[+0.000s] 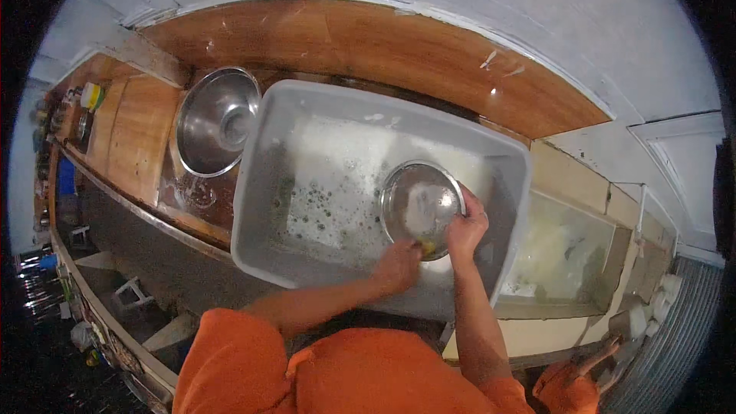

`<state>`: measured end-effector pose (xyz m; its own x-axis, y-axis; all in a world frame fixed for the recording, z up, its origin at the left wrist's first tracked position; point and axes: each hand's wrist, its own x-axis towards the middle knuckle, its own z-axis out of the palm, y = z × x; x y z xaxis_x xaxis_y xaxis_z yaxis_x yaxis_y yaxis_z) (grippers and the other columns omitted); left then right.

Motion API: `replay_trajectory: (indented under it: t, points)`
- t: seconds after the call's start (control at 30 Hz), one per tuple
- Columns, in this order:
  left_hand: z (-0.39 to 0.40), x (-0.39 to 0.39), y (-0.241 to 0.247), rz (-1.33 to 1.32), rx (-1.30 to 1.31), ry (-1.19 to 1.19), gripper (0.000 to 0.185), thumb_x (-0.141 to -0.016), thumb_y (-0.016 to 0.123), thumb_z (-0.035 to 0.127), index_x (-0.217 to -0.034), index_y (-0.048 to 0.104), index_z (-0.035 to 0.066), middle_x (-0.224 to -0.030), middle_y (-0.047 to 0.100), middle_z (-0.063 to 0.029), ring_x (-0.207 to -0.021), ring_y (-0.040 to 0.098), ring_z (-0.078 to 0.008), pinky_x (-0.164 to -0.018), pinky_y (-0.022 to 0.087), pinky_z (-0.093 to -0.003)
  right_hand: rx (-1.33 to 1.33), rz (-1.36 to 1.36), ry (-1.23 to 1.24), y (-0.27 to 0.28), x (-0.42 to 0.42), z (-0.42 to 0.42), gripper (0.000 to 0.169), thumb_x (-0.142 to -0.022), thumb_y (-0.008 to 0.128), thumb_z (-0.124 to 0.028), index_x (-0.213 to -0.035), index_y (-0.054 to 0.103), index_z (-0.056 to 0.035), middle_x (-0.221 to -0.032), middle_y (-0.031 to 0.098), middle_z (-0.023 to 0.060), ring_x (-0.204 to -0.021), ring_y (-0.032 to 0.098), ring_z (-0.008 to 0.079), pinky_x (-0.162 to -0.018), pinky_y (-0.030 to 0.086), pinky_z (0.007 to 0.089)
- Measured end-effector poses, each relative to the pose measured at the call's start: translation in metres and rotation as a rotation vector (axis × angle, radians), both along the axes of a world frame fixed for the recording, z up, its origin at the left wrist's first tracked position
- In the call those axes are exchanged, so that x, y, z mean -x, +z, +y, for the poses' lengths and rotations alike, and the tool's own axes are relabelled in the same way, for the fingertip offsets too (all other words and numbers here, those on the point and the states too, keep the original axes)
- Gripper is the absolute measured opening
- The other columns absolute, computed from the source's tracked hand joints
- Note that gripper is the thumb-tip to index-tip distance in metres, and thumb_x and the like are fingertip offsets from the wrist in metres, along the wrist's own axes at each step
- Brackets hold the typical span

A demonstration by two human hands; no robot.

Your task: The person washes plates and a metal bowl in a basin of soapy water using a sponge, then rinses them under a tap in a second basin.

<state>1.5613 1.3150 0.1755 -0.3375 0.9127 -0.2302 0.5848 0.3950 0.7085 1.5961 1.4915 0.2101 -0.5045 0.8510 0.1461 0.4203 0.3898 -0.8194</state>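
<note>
A round metal bowl (415,198) is tilted over soapy water in a large grey plastic tub (270,92). My right hand (468,227) grips the bowl's right rim. At the bowl's lower rim is my left hand (399,264), closed around a small yellowish thing, perhaps a sponge (426,248), that touches the inside of the bowl. Most of that thing is hidden by my fingers. Foam bubbles float on the water to the left of the bowl.
A larger metal bowl (215,126) leans against the tub's left side on the wooden counter (141,138). A basin of cloudy water (552,247) lies to the right. Behind the tub runs a wooden panel (356,40). Another person in orange (566,391) is at the lower right.
</note>
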Motion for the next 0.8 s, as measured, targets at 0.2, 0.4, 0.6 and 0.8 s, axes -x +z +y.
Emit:
replay_trajectory:
  t: [0.2, 0.4, 0.6, 0.8]
  points:
    - [-0.014, 0.056, -0.030, 0.278, -0.129, -0.467, 0.027, -0.087, 0.055, 0.024, -0.105, 0.059, 0.004, -0.109, 0.056, -0.0164, -0.108, 0.051, -0.0316, -0.089, 0.044, -0.0433, 0.571, -0.218, 0.165, -0.044, -0.033, 0.062, 0.050, -0.065, 0.047, 0.011, -0.110, 0.066, -0.0033, -0.102, 0.066, 0.0126, -0.095, 0.062, 0.0226, -0.085, 0.047, 0.0307]
    - [0.028, -0.018, 0.031, -0.137, 0.082, -0.079, 0.025, -0.083, 0.056, 0.014, -0.106, 0.058, 0.002, -0.109, 0.056, -0.0179, -0.108, 0.050, -0.0334, -0.093, 0.042, -0.0433, 0.184, -0.089, -0.011, 0.011, -0.006, -0.027, 0.049, -0.067, 0.041, 0.012, -0.109, 0.064, 0.0007, -0.102, 0.066, 0.0131, -0.094, 0.062, 0.0232, -0.087, 0.045, 0.0325]
    - [-0.022, 0.016, -0.012, -0.016, -0.050, -0.283, 0.038, -0.081, 0.054, 0.005, -0.119, 0.053, 0.005, -0.119, 0.052, -0.0168, -0.117, 0.045, -0.0333, -0.099, 0.039, -0.0441, 0.240, 0.069, -0.043, 0.005, -0.019, -0.006, 0.050, -0.066, 0.042, 0.014, -0.107, 0.066, -0.0020, -0.104, 0.067, 0.0145, -0.100, 0.063, 0.0256, -0.090, 0.045, 0.0320]
    - [-0.031, 0.034, -0.040, 0.274, 0.084, -0.221, 0.037, -0.085, 0.053, 0.014, -0.120, 0.054, 0.003, -0.126, 0.051, -0.0152, -0.115, 0.049, -0.0335, -0.102, 0.037, -0.0417, 0.143, -0.020, 0.032, 0.008, -0.005, -0.006, 0.055, -0.063, 0.040, 0.015, -0.107, 0.067, -0.0038, -0.103, 0.067, 0.0143, -0.099, 0.063, 0.0247, -0.089, 0.046, 0.0314]
